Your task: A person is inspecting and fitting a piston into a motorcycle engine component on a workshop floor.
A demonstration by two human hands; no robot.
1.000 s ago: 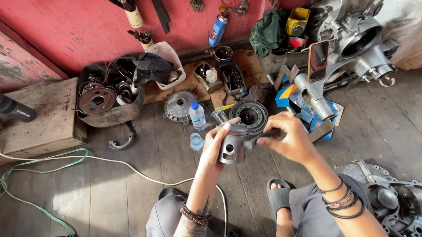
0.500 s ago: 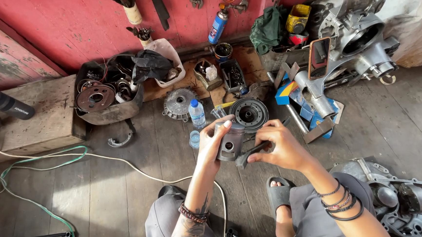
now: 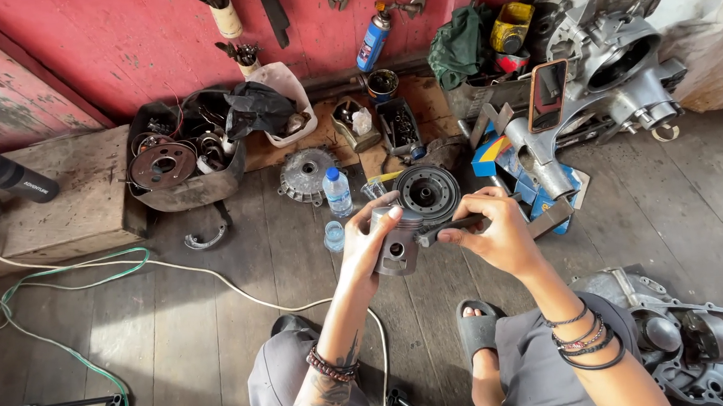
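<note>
Above wooden floor (image 3: 218, 320), left hand (image 3: 373, 248) gripping piston (image 3: 397, 241) (grey), right hand (image 3: 497, 236) pinching tool (image 3: 447, 229)

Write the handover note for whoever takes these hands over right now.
Left hand: grips the grey metal piston, held up over the plank floor.
Right hand: holds a dark flat tool with its tip against the piston's upper side.
Nearby on the floor: round finned part, small water bottle, its cap.
Done: piston in hand, tool applied.
Left: cannot tell how far along the work on the piston is.
</note>
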